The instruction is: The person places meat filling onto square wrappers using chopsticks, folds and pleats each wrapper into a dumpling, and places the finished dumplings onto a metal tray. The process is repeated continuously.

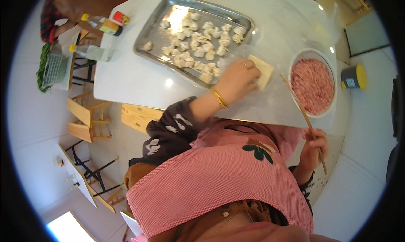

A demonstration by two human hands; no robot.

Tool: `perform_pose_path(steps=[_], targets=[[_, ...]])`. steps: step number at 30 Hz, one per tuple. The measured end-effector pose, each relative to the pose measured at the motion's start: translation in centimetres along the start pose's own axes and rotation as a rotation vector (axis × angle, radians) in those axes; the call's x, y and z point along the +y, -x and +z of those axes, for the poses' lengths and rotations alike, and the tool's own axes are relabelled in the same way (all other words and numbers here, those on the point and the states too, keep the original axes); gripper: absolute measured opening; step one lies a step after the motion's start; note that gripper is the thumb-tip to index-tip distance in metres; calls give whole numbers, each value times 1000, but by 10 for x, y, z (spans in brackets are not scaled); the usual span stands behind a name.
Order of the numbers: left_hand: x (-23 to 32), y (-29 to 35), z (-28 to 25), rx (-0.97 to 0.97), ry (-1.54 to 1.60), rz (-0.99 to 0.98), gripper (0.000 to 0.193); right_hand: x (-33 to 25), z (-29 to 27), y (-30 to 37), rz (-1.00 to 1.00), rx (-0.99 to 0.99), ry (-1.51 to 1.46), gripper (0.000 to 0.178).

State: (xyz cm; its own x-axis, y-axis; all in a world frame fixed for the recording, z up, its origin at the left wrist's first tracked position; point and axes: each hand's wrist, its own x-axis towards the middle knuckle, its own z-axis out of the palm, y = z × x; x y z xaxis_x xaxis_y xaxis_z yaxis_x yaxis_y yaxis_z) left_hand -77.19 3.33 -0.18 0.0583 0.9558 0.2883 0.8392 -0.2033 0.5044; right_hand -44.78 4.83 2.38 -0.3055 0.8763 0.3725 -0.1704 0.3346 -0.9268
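My left hand [243,76], with a gold bangle at its wrist, is over the table beside pale yellow square wrappers [263,72]. Its fingers are curled together, and what they pinch is hidden. My right hand [314,148] grips wooden chopsticks [304,115] near their lower end, beyond the table's near edge. They lie so close that I cannot tell one from two. Their far tips reach to the left rim of a white bowl [334,99] full of pink minced meat [313,86]. Folded wontons [201,43] are scattered in a metal tray [145,31] left of the wrappers.
On the table's left stand a bottle with a yellow cap [101,25], a clear bottle [90,53] and a red can [121,18]. Another person's arm [63,27] is at the far left. Wooden stools [86,117] and a grey-yellow tub [354,77] stand beyond the table.
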Motion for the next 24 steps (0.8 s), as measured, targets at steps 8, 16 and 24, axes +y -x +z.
perform_pose_path(steps=[8,16,24], targets=[[-2,-3,-11,91,193,-81,4,-7,10,-4,77,-51,-130,21],[30,1,-23,311,1682,-747,28,-1,2,-7,48,-8,-84,25],[54,4,-12,243,2089,-642,35,-4,-11,-13,65,135,184,46]])
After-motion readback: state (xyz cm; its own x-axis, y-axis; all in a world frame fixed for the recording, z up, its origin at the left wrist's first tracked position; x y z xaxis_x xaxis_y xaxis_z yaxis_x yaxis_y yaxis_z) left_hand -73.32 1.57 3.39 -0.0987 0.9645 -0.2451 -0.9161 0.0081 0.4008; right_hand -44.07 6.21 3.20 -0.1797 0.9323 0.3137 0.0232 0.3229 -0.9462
